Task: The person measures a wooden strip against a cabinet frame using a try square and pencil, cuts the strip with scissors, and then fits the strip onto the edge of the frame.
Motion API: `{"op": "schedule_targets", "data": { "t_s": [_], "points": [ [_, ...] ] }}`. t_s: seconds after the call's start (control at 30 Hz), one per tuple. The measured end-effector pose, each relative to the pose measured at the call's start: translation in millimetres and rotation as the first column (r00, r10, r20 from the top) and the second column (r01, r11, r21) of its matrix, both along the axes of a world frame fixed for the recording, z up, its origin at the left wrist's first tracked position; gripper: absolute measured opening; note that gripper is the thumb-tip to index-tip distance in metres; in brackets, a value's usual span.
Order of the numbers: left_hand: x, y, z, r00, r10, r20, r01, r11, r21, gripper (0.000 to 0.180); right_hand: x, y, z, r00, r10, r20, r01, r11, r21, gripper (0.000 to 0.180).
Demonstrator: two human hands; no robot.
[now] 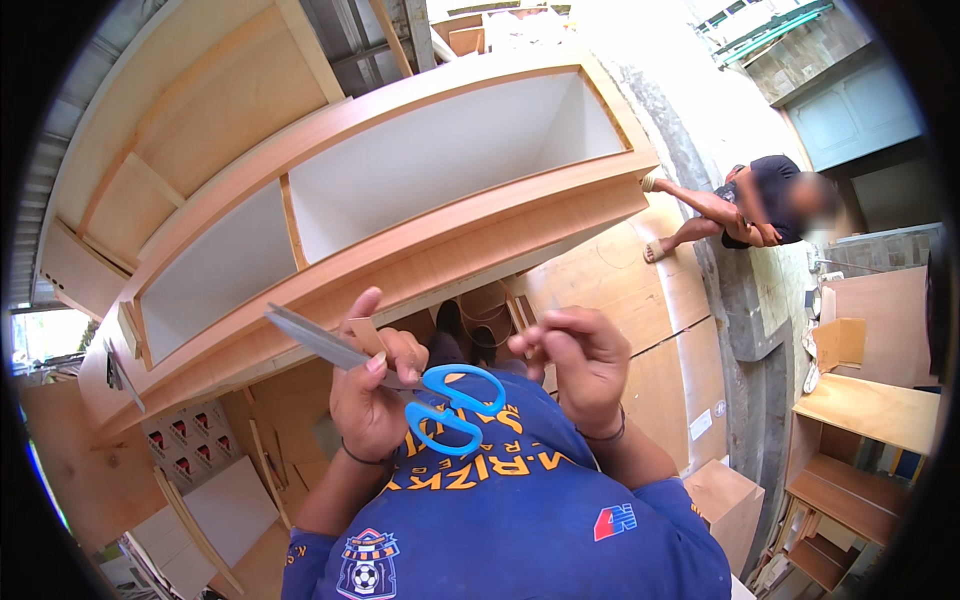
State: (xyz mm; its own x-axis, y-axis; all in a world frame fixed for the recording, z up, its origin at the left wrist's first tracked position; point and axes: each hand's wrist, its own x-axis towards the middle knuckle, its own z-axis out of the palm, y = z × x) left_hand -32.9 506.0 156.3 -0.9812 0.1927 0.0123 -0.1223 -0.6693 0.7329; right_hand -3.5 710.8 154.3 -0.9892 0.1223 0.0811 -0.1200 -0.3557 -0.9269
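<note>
My left hand (372, 405) is closed around a pair of scissors (432, 380) with blue handles. Their metal blades point to the upper left, and the two finger loops stick out past the palm, toward my shirt. Between the fingers of that same hand sits a small wood-coloured strip (368, 336). My right hand (588, 370) is raised to the right of the scissors, its thumb and fingers curled together in a pinch. Whatever is between those fingertips is too small to make out. Just beyond both hands lies a long wooden cabinet frame (480, 212) with white inner panels.
A person (770, 205) in dark clothes sits at the upper right, one foot near the cabinet's end. Wooden shelving (850, 490) stands at the far right. Below it on my side is a wooden box (725, 505). Panels (225, 510) lean at the lower left.
</note>
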Motion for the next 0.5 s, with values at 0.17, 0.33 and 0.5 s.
{"op": "schedule_targets", "data": {
  "t_s": [0.17, 0.33, 0.5],
  "points": [
    [-23.9, 12.9, 13.9, 0.987, -0.151, 0.061, 0.148, 0.988, 0.05, 0.054, -30.1, -19.2, -12.2, 0.879, 0.475, 0.047, -0.464, 0.828, 0.315, 0.044],
    [-50.7, -6.4, -2.2, 0.979, -0.205, 0.012, 0.201, 0.968, 0.15, 0.059, -46.4, -25.6, 3.2, 0.848, 0.509, 0.146, -0.523, 0.76, 0.386, 0.061],
    [-71.7, -9.2, 13.3, 0.971, -0.044, 0.234, 0.011, 0.99, 0.144, 0.06, -65.9, -32.9, 11.2, 0.918, 0.356, 0.176, -0.377, 0.647, 0.662, 0.038]
  ]
}}
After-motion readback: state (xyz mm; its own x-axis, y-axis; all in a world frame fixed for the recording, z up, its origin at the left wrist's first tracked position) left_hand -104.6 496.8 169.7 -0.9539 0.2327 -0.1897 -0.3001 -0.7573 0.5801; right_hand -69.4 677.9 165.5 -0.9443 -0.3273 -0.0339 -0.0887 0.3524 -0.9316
